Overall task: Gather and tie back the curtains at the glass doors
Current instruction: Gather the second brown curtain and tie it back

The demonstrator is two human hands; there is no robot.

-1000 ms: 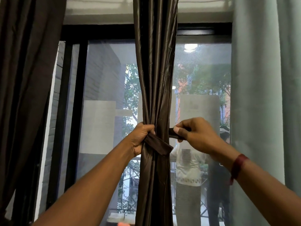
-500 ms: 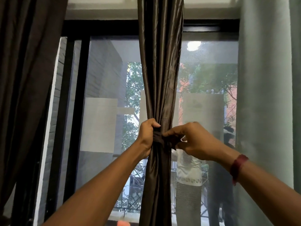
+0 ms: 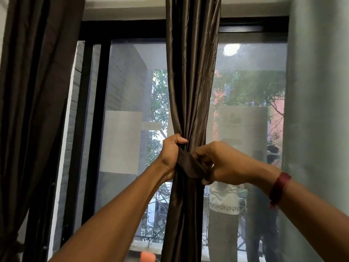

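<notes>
left hand (image 3: 171,154) holds curtain (image 3: 190,91) and tie-back (image 3: 188,165) in a closed grip, right hand (image 3: 224,163) pinches the tie-back end.

A brown curtain (image 3: 190,82) hangs gathered into a narrow pleated column before the middle of the glass doors (image 3: 128,87); a matching tie-back band (image 3: 188,165) wraps slantwise round it; a dark curtain (image 3: 34,91) hangs at the left edge, a pale sheer curtain (image 3: 317,110) at the right.

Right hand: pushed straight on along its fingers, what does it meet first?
Probably the gathered brown curtain, just past the tie-back band that the right hand pinches; depth unclear.
</notes>
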